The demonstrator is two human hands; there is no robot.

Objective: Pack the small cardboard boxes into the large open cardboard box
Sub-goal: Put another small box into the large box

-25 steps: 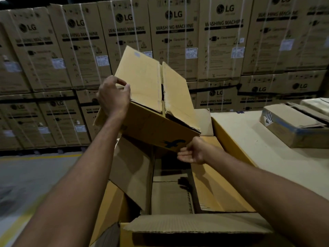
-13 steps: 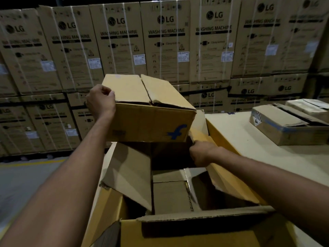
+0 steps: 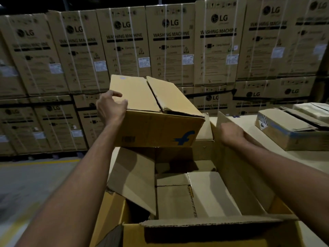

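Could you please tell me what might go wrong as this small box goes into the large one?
1. Only the left hand appears to hold the small box, at one top corner, and it hangs tilted; it could twist free and drop.
2. The left flap of the large box leans into the opening beneath it and might catch or get crushed.
3. The small box's top flaps are unsealed, so fingers pressing there could cave them in.

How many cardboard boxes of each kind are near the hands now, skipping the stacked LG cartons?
Small box, held up: 1
Large open box: 1
Table boxes: 2
Boxes already inside the large one: cannot tell
Total counted: 4
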